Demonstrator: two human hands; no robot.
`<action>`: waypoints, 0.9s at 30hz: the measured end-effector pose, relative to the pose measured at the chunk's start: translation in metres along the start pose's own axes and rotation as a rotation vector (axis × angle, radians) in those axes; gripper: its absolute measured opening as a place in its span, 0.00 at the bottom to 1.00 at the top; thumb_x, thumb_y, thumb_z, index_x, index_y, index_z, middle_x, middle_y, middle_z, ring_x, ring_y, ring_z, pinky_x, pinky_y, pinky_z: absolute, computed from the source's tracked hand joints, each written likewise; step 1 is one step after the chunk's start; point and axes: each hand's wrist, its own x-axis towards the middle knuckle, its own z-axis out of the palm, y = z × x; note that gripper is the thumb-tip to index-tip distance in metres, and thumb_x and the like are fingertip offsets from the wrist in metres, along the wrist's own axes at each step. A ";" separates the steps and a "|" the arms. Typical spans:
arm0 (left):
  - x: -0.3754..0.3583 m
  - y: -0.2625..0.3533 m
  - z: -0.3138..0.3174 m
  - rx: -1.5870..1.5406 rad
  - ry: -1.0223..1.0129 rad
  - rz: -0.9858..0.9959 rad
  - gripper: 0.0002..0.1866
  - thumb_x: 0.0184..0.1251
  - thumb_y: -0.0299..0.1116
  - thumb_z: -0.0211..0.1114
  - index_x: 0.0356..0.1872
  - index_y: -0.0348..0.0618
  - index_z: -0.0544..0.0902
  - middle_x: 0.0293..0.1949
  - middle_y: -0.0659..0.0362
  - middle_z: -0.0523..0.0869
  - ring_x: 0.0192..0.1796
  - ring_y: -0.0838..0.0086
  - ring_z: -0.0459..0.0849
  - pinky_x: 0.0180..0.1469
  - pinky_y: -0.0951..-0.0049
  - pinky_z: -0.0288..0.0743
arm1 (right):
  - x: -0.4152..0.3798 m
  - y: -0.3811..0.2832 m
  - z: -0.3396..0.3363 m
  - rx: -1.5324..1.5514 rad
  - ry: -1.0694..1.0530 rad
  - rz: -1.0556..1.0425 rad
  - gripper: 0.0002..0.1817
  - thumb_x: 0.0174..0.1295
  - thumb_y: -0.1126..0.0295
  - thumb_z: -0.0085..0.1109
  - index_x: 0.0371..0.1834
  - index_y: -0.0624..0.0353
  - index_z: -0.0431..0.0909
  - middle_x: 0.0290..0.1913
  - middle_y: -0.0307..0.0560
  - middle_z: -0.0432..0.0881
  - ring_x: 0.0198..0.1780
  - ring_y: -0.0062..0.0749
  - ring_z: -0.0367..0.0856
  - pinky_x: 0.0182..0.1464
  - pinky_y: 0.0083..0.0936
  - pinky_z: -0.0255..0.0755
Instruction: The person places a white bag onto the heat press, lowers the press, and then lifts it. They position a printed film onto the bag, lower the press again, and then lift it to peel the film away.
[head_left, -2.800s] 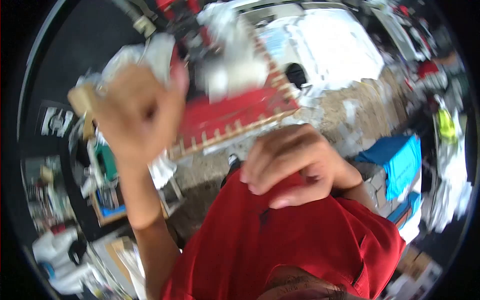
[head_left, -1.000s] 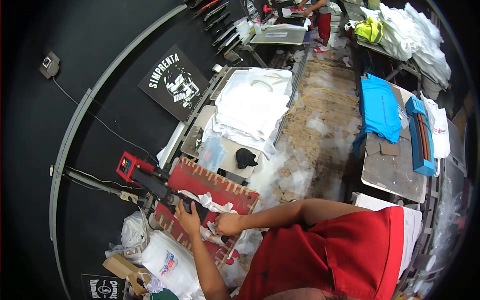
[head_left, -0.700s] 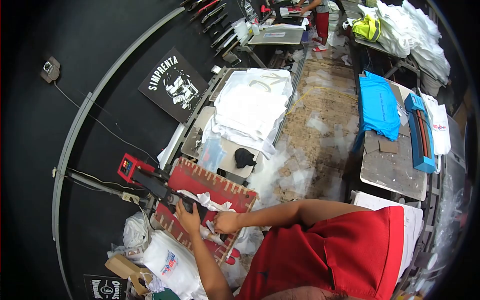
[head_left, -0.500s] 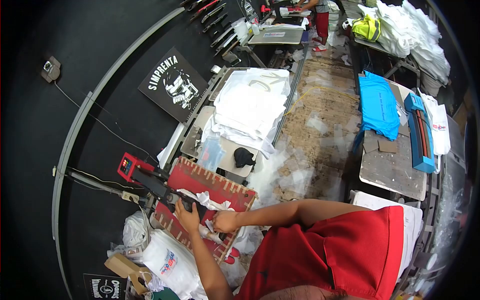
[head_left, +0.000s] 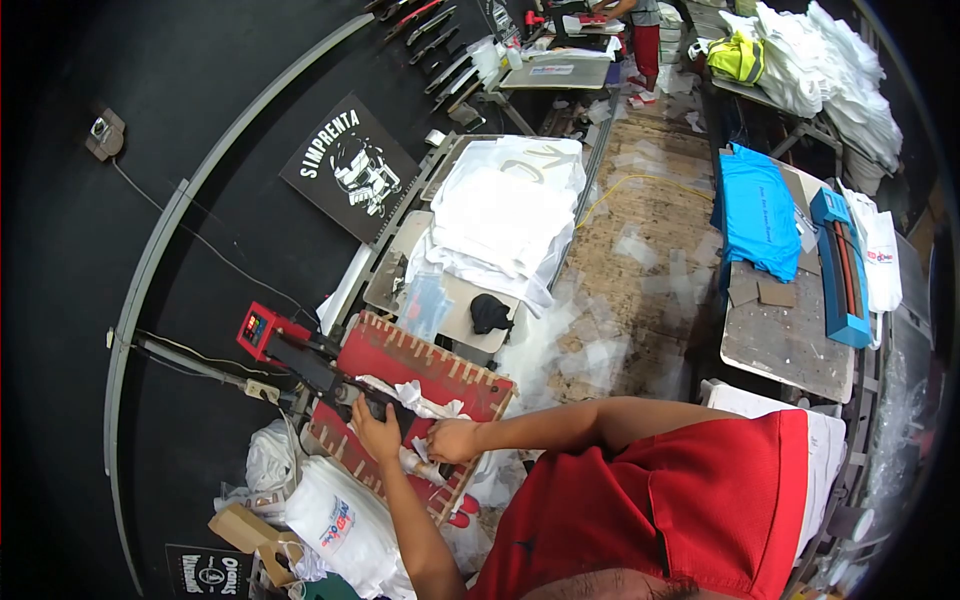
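Observation:
A heat press with a red control box [head_left: 268,333] and a long black arm [head_left: 308,362] reaches over a red tabletop [head_left: 400,347] that has light strips along its edges. My left hand [head_left: 376,434] is closed over the black part of the press, with its thumb toward my right hand. Close by, my right hand [head_left: 453,441] has its fingers curled at the near side of the press, by some white fabric [head_left: 424,403]. What lies under those fingertips is hidden. Below them shows a pale rolled or cylindrical piece [head_left: 420,466].
White garments [head_left: 500,215] and a black cloth [head_left: 489,314] lie on neighbouring platens. A white printed bag [head_left: 340,520] and a cardboard box [head_left: 255,535] stand low at left. Scraps litter the floor [head_left: 640,230]. At right is a table with a blue shirt [head_left: 757,215]. Another person [head_left: 645,45] stands farther back.
Both hands stay in nearly the same place on the press. The whole view shifts very slightly. The distant person's legs and feet have moved a little.

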 end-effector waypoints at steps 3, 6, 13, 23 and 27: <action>0.000 -0.001 0.001 -0.004 0.007 0.008 0.35 0.57 0.37 0.73 0.66 0.38 0.73 0.66 0.45 0.74 0.66 0.45 0.71 0.69 0.53 0.64 | 0.001 0.001 0.003 -0.010 0.026 -0.008 0.16 0.60 0.59 0.57 0.24 0.58 0.85 0.32 0.54 0.86 0.41 0.50 0.84 0.50 0.43 0.76; 0.000 0.000 0.000 0.000 0.005 0.003 0.35 0.57 0.37 0.73 0.66 0.39 0.73 0.66 0.45 0.74 0.66 0.45 0.72 0.69 0.53 0.65 | 0.000 0.002 0.005 -0.073 -0.017 -0.025 0.14 0.62 0.61 0.54 0.25 0.55 0.83 0.32 0.47 0.84 0.44 0.44 0.82 0.52 0.39 0.74; 0.000 0.004 -0.002 -0.005 0.004 -0.013 0.34 0.57 0.37 0.73 0.66 0.39 0.73 0.66 0.46 0.74 0.65 0.46 0.72 0.68 0.53 0.65 | -0.002 0.003 0.007 -0.030 0.030 -0.013 0.14 0.63 0.61 0.55 0.25 0.55 0.82 0.31 0.48 0.83 0.43 0.45 0.82 0.52 0.40 0.74; 0.002 -0.002 -0.003 0.010 0.000 0.018 0.34 0.61 0.40 0.70 0.68 0.41 0.72 0.66 0.46 0.74 0.65 0.46 0.73 0.67 0.53 0.67 | 0.001 0.002 0.003 -0.011 0.035 -0.075 0.19 0.66 0.58 0.54 0.22 0.58 0.80 0.26 0.50 0.82 0.35 0.50 0.81 0.44 0.44 0.74; 0.002 -0.003 -0.006 0.027 0.012 -0.005 0.34 0.60 0.39 0.70 0.67 0.39 0.71 0.66 0.47 0.74 0.66 0.50 0.73 0.68 0.56 0.67 | 0.008 -0.006 0.000 -0.019 0.064 0.006 0.24 0.67 0.51 0.56 0.25 0.62 0.82 0.29 0.53 0.83 0.37 0.49 0.81 0.47 0.42 0.74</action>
